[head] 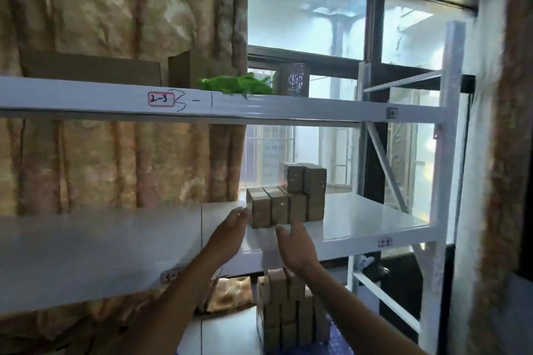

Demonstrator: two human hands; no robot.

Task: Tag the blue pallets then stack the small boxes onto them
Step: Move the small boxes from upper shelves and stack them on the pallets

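Both hands reach up toward a cluster of small brown cardboard boxes [284, 200] standing on the middle white shelf [115, 239] of a metal rack. The left hand [230, 232] is spread wide with straight fingers, its fingertips at or just off the left face of the nearest box; whether they touch cannot be told. The right hand [294, 245] is likewise open, fingers relaxed and raised just below the front lower edge of the same cluster. Neither hand holds anything.

The cluster sits directly ahead of and between the two hands: a row of boxes on the shelf with two more stacked behind and above them, beyond the right hand's fingertips.

Below the forearms, on the lower level, a second stack of small boxes [291, 314] already stands several rows high on something blue [337, 337] that shows only at its edge, probably a blue pallet, though too little is visible to be sure. No tag on it can be seen from here.

Above the hands, the upper shelf beam [259, 106] carries a handwritten label [161, 99], with a green bag [239, 85] and larger cartons resting on it.

Judging from this, stacking looks well under way: one stack is built below, and the boxes on the middle shelf remain to be carried down. Whether tagging is finished cannot be told.
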